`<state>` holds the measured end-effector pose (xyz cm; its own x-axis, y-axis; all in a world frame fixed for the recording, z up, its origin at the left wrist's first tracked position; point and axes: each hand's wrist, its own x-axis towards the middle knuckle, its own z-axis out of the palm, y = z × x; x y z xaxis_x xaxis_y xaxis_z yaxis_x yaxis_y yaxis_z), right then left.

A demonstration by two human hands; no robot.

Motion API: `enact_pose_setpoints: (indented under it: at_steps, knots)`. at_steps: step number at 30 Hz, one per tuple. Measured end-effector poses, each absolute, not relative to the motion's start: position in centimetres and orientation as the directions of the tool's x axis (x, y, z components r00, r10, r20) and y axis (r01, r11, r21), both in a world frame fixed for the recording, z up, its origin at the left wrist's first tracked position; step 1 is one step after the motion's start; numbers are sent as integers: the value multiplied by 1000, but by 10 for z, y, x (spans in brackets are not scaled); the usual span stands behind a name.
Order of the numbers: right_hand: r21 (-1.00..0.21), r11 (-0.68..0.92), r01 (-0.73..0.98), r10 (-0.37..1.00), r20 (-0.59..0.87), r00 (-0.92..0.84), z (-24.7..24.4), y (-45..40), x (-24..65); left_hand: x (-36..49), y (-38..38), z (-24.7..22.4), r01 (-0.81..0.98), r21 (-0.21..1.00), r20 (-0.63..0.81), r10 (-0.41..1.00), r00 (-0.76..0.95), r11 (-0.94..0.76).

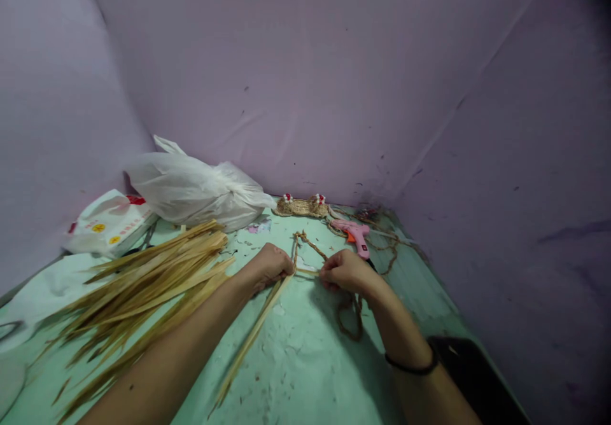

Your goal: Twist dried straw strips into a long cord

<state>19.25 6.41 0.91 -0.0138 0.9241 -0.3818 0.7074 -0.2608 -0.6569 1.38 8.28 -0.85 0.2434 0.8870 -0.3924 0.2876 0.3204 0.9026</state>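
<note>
My left hand (271, 266) is closed in a pinch on a braided straw cord (296, 251) where loose straw strands begin. A long dry straw strand (252, 336) trails from under it toward the near side of the table. My right hand (347, 271) is also closed, its fingertips pinching a short straw strand (307, 273) stretched between the two hands. The cord bends at the top and runs back down to my right hand. A loop of brown cord (351, 329) hangs below that hand onto the table.
Dry straw leaves (157, 298) lie in a pile at left. Behind them are a white plastic bag (200, 186) and a tissue pack (112, 224). A pink glue gun (356, 234) and a woven straw piece (301, 207) sit at the back. A black object (472, 374) is at lower right.
</note>
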Motion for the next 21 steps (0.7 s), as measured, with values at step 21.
enact_pose_setpoints:
  at_steps: [21]
  knots:
    - [-864, -445, 236, 884, -465, -34, -5, 66, 138, 13, 84, -6, 400, 895, -331, 894, 301, 196]
